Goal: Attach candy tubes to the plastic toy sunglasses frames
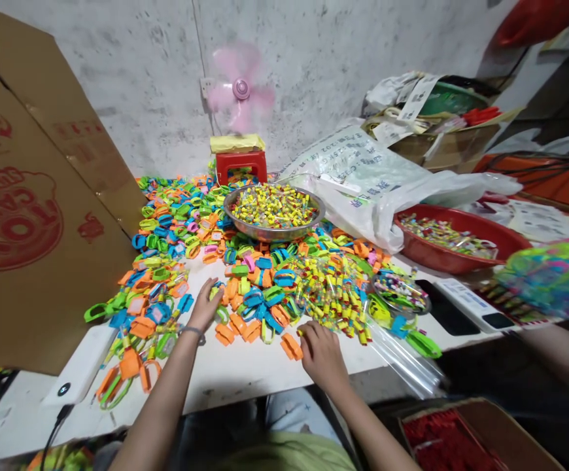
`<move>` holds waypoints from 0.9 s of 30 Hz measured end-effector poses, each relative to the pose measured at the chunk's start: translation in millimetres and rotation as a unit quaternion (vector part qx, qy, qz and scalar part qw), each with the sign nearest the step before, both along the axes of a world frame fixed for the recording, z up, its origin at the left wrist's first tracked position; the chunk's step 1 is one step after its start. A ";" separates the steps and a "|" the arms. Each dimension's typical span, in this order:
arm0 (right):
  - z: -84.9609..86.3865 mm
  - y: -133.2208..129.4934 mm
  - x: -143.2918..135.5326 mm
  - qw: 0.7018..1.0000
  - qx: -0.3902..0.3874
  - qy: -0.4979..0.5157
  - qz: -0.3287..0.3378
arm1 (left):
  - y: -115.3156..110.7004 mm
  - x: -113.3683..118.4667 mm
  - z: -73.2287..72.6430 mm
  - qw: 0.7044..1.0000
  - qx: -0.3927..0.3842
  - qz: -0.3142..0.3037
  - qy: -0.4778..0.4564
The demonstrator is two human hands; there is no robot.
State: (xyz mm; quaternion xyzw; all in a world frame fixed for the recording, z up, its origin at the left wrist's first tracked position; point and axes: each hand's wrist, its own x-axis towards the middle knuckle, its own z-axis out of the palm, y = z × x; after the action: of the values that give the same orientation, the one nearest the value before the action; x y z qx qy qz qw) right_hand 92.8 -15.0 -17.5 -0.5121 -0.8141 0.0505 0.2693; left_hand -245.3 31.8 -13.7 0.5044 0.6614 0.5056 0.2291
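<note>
My left hand [206, 305] rests at the left edge of the middle pile of plastic watch-like toys [259, 301], coloured orange, blue and green. Its fingers point forward and touch the pile's edge; what they hold, if anything, is too small to tell. My right hand [320, 350] is at the near side of a heap of small yellow and red wrapped pieces [336, 297]. Its fingers are bent, with the fingertips by that heap, and an orange toy [291, 347] lies just left of it. Behind, a metal bowl [275, 232] is full of the yellow pieces.
A large cardboard box [44, 196] stands left, near a white power bank [81, 366]. Behind are a red stool [241, 160] and a pink fan [241, 89]. To the right are a red basin [454, 255], a black phone [446, 307] and clear plastic sleeves [405, 363].
</note>
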 end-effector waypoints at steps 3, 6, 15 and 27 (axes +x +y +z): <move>2.0 -0.2 -0.5 1.000 -0.006 -0.013 0.001 | -5.1 0.8 -14.2 1.000 -0.023 -0.018 0.009; 2.6 -0.2 -1.2 1.000 0.004 -0.026 -0.003 | -4.4 5.8 -15.3 0.998 -0.021 -0.048 0.028; 8.6 -1.2 -5.6 0.999 -0.010 -0.043 -0.017 | 8.8 -7.3 2.3 0.987 0.008 -0.138 0.088; 8.3 -3.2 -5.5 0.999 0.001 -0.027 -0.030 | 0.9 -0.5 -7.4 0.992 0.028 -0.121 0.015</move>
State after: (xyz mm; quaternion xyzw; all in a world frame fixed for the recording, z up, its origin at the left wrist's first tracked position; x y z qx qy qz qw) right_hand 87.3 -18.2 -9.2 -0.5371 -0.8054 0.0282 0.2493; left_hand -245.8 32.7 -21.1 0.5946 0.5843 0.4849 0.2642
